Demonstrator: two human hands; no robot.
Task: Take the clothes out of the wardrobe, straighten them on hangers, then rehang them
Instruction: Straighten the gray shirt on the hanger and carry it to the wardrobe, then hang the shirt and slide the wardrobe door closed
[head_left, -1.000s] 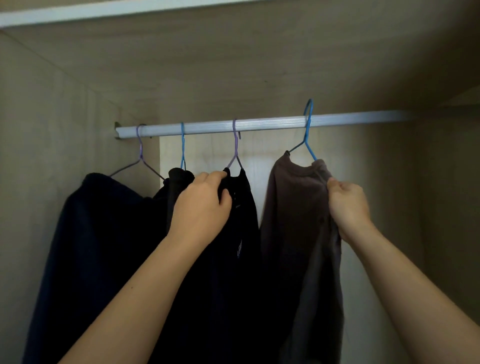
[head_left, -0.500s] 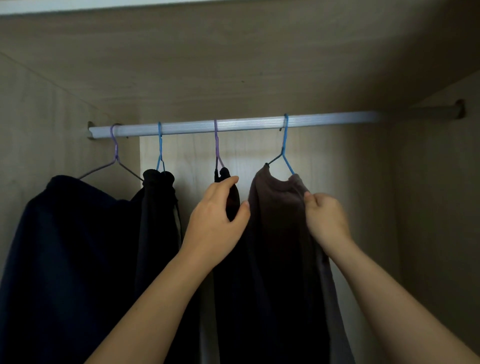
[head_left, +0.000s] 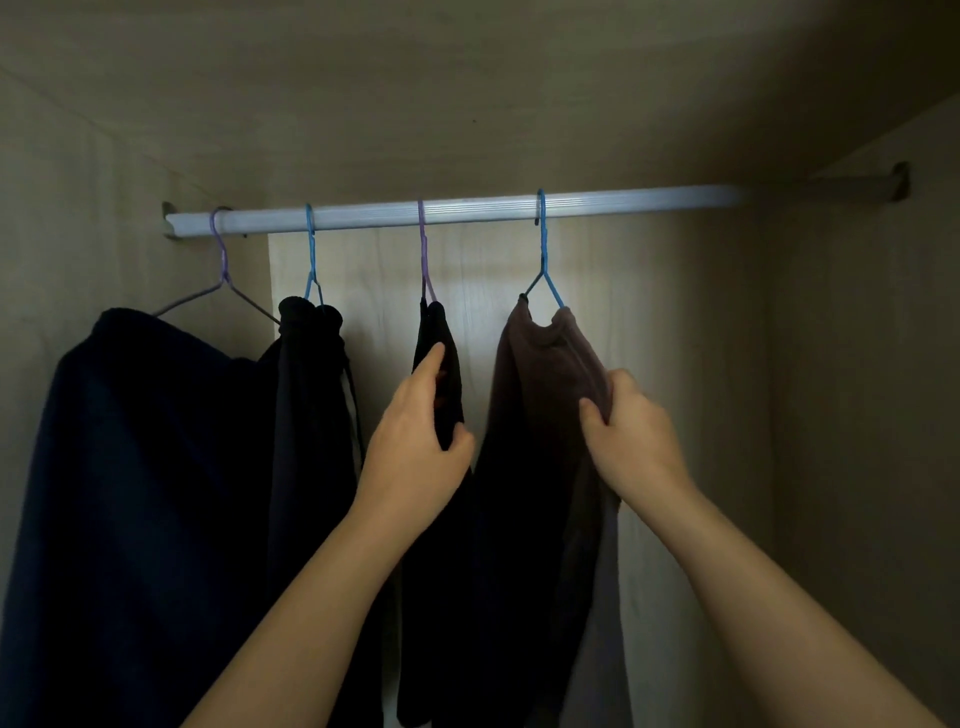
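Several garments hang on wire hangers from a pale rail (head_left: 623, 203) inside the wardrobe. My left hand (head_left: 421, 441) pinches the black garment (head_left: 439, 358) that hangs from a purple hanger (head_left: 425, 260). My right hand (head_left: 628, 431) grips the right shoulder of the brown garment (head_left: 540, 374), which hangs from a blue hanger (head_left: 543, 260). Further left, a dark garment (head_left: 311, 415) hangs on another blue hanger (head_left: 310, 260), and a navy garment (head_left: 145, 493) sits lopsided on a purple hanger (head_left: 223, 275).
Wardrobe side walls stand at the left (head_left: 52, 234) and right (head_left: 857, 364). The wooden top panel (head_left: 467, 93) is close above the rail. The rail's right stretch (head_left: 805, 187) carries no hangers.
My left hand has pulled the black garment left, away from the brown one, so a gap shows between them. My right hand has slid a little lower on the brown garment.
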